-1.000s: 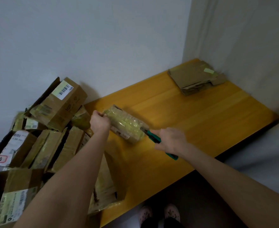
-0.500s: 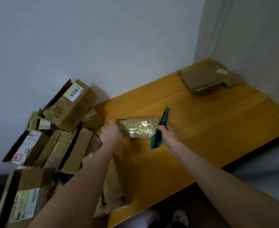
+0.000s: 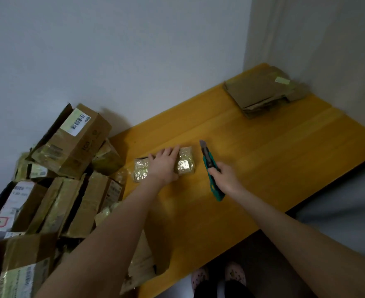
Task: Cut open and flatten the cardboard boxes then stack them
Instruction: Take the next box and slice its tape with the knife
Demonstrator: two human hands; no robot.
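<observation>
Two hands work over one small taped box [image 3: 185, 161] lying on the yellow wooden worktop [image 3: 274, 168]. The left hand [image 3: 164, 166] rests flat across the box's middle with its fingers straight, so the box shows on both sides of it. The right hand [image 3: 226, 179] is curled round one teal utility knife [image 3: 209, 166], just right of the box and apart from it; the blade end points away from the person and is raised off the worktop.

One stack of flattened cardboard [image 3: 261, 93] lies in the far right corner of the worktop, well apart from the hands; its sheets are too tightly layered to count. One pile of boxes [image 3: 74, 143], at least seven of them, brown and mostly taped or labelled, heaps up against the wall [image 3: 112, 50] at the worktop's left end. Two dotted slippers [image 3: 218, 274] show below the near edge.
</observation>
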